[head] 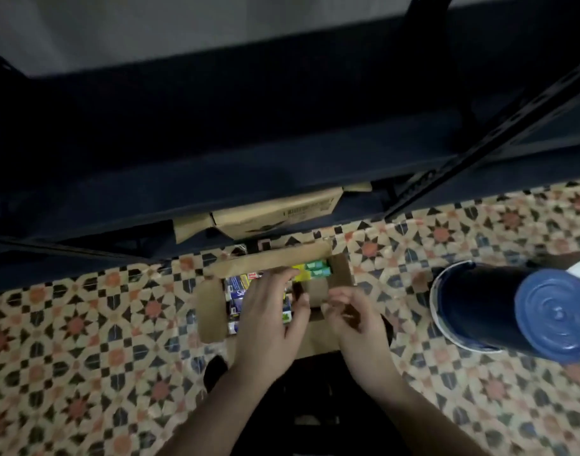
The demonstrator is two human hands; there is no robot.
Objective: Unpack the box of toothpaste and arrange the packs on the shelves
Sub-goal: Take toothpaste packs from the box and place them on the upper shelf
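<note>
We see the toothpaste packs (239,291) lying flat inside an open cardboard box (211,311) that sits on the patterned tile floor (84,324), just in front of the dark shelves (216,153). Blue packs fill the box's left part; yellow-green packs (311,270) lie along its far edge, and the right part shows bare cardboard. Our left hand (268,307) rests palm-down on the blue packs, its grip spread wide, fingers reaching toward the yellow-green ones. Our right hand (351,314) hovers over the bare part, fingers loosely curled around nothing we can make out. Another cardboard carton (275,212) sits under the lowest shelf. A dark blue bin (499,311) lies to the right.
</note>
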